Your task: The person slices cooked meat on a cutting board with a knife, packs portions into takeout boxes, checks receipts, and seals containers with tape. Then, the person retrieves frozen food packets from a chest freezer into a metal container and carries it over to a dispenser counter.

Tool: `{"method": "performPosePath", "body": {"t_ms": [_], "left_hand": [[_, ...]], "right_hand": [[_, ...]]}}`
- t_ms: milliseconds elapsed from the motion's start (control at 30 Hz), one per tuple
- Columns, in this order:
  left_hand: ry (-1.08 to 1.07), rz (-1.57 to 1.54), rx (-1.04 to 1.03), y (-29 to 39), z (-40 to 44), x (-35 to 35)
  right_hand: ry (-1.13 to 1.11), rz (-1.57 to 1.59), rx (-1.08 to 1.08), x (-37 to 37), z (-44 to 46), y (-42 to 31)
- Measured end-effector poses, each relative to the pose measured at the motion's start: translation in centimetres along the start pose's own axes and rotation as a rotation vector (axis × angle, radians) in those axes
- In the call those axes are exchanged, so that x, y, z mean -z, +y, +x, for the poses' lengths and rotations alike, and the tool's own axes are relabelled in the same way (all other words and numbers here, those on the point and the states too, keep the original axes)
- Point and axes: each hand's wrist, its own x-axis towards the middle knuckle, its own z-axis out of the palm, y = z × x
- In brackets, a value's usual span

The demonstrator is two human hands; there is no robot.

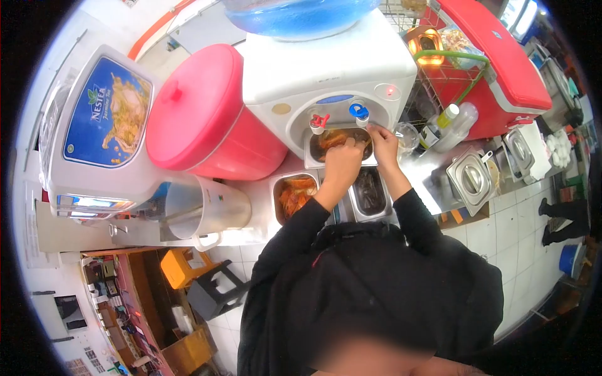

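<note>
A metal food pan [311,156] holding brownish-orange food [332,139] stands under the taps of a white water dispenser [326,69]. My left hand [343,164] is closed over the near side of this pan, its fingers bent down to the food; what they grip is hidden. My right hand [384,145] is at the pan's right end, just below the blue tap [359,111]. Its fingers are pressed together, and I cannot make out what is in them. Nearer to me are a pan of dark strips [370,191] and a pan of reddish-orange food [295,195].
To the left stand a pink lidded bucket [207,119], a clear pitcher [219,207] and a Nestea dispenser [103,119]. At right are bottles [448,119], lidded metal pans [471,178] and a red cooler [495,69]. Stools [216,285] stand below the counter; another person's legs [564,219] show far right.
</note>
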Motion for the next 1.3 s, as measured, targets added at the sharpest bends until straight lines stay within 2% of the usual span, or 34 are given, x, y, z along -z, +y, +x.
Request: {"method": "performPosePath", "body": {"t_ms": [167, 267, 333, 433, 533, 633, 800, 1033, 1233, 1300], "left_hand": [[-0.146, 0.013, 0.055, 0.1, 0.6, 0.3], [0.257, -0.285, 0.04, 0.0, 1.2, 4.2], [0.408, -0.267, 0.158, -1.0, 1.6, 7.5], [0.558, -0.073, 0.174, -3.2, 1.7, 9.7], [0.611, -0.043, 0.103, -4.1, 2.4, 9.5], [0.543, 0.118, 0.088, -4.1, 3.0, 8.9], [0.452, 0.093, 0.079, -5.4, 4.5, 9.0], [0.295, 0.034, 0.08, -5.1, 3.9, 10.9], [0.358, 0.092, 0.087, -5.3, 4.0, 10.5], [0.363, 0.096, 0.101, -5.1, 4.0, 10.9]], "right_hand": [[0.013, 0.003, -0.011, -0.2, -0.3, -0.4], [-0.001, 0.025, 0.023, -0.1, 0.2, 0.2], [-0.008, 0.008, 0.033, 0.1, 0.2, 0.6], [-0.009, -0.047, 0.046, 0.1, 0.2, 0.3], [0.01, -0.02, 0.051, -0.2, 0.1, 0.2], [0.001, -0.009, 0.046, -0.2, 0.1, 0.3], [-0.033, -0.076, 0.033, 0.2, 0.1, 0.0], [-0.268, -0.103, -0.132, 2.1, -0.5, -2.0], [-0.088, -0.029, 0.06, 0.6, 0.3, 1.3], [-0.059, -0.027, 0.05, 0.4, 0.2, 1.2]]}}
